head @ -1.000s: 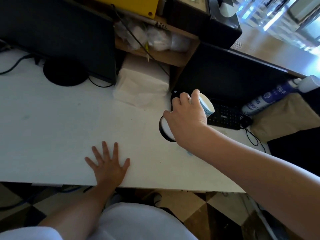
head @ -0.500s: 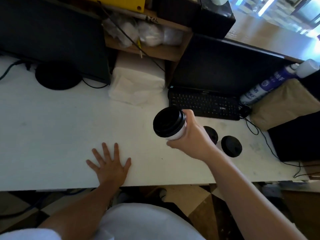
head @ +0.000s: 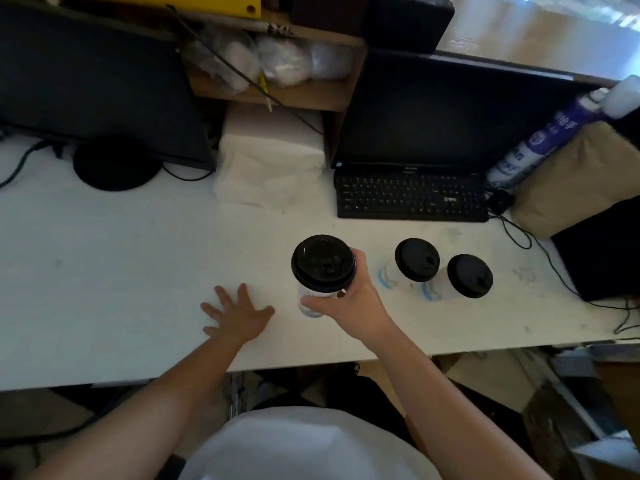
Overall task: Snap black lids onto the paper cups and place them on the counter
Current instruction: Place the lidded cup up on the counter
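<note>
My right hand grips a white paper cup with a black lid snapped on, held upright at the middle of the white counter; I cannot tell if its base touches the surface. Two more lidded paper cups stand to its right, one nearer the keyboard, the other further right. My left hand lies flat on the counter, fingers spread, just left of the held cup.
A black keyboard and laptop screen sit behind the cups. A white napkin stack, a monitor with round base, a blue spray can, a tan bag and cables line the back and right.
My right hand lifted the lidded cup from near the keyboard and brought it down toward the counter's middle. The view shifted, revealing two lidded cups at right. My left hand stayed flat.
</note>
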